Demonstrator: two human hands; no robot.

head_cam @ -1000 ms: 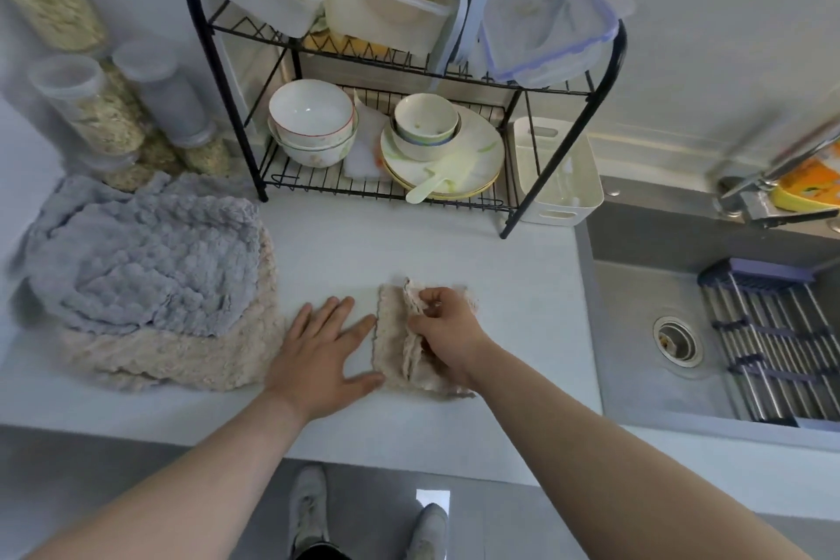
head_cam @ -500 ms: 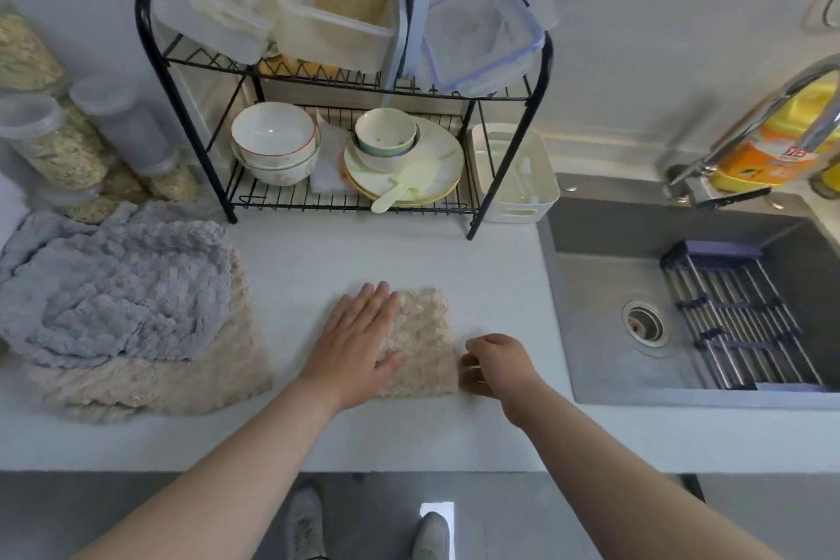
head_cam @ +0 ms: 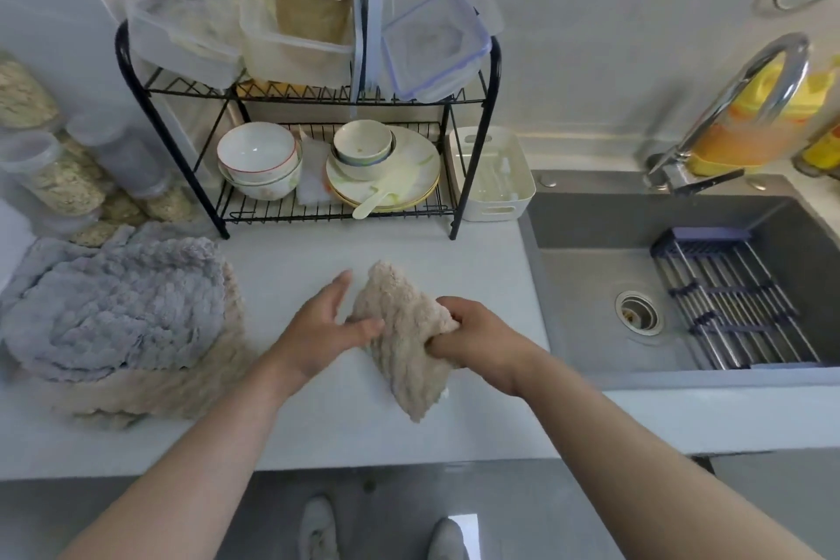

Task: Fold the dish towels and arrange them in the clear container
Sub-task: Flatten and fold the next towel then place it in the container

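The right hand [head_cam: 475,334] buries its fingertips in the towel [head_cam: 400,332]. Grey towels [head_cam: 118,309] hide most of the beige pile [head_cam: 172,396]. The left edge cuts the jars [head_cam: 18,91]; the faucet [head_cam: 768,73] partly covers the bottle [head_cam: 745,136].

Beige towel [head_cam: 402,332] now off countertop [head_cam: 354,432], in grip of right hand [head_cam: 477,334]
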